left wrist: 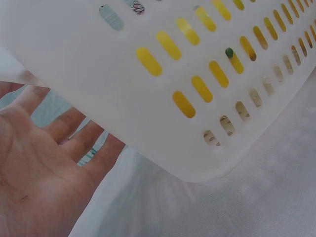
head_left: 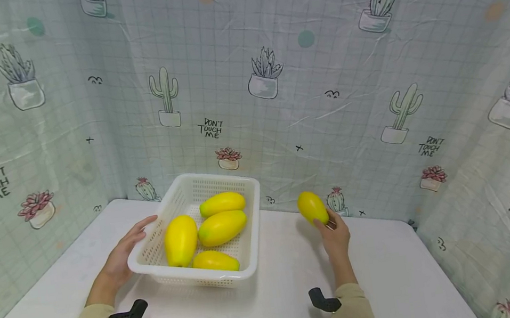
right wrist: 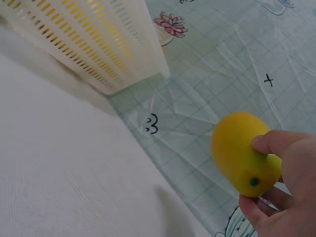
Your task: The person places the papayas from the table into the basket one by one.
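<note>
A white plastic basket (head_left: 243,274) with slotted walls stands on the left part of the table, several yellow mangoes (head_left: 222,227) lying inside. My left hand (head_left: 122,256) rests along the basket's left side, and its fingers look fairly straight in the left wrist view, partly hidden behind the basket wall (left wrist: 113,98). To the right of the basket, my right hand (head_left: 336,234) holds another yellow mango (head_left: 312,208) above the table. Thumb and fingers pinch this mango (right wrist: 239,148) near its end with the small dark green spot.
The white table (head_left: 275,312) meets a hanging sheet (head_left: 236,86) printed with cacti at its back and sides. Each sleeved forearm wears a black wrist mount (head_left: 324,300). The basket stands close to the back edge.
</note>
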`<state>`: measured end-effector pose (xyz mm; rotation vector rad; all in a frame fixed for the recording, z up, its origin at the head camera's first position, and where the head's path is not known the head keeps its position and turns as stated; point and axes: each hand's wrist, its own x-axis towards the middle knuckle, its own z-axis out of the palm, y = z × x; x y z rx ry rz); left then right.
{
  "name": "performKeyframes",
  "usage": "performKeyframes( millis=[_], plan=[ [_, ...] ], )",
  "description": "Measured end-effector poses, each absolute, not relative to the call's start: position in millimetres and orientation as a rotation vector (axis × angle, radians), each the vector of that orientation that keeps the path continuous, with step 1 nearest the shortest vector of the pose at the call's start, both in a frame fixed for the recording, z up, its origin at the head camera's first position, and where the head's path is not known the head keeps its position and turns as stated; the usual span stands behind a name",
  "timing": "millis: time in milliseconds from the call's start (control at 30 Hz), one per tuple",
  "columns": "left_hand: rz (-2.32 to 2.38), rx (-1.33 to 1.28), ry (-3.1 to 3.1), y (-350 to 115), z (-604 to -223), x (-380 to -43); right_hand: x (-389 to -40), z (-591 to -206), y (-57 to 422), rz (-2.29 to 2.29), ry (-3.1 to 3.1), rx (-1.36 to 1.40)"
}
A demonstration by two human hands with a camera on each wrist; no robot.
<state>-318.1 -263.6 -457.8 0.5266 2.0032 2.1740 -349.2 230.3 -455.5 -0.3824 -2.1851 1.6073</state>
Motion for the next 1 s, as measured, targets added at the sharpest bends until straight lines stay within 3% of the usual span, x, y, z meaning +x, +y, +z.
performKeyframes(
  millis=[1000],
  plan=[
    [2.159,0.5,2.017,-264.4,-459.7,-318.9,-339.6,-438.7,220.7,1.603,-2.188,-0.314]
  ],
)
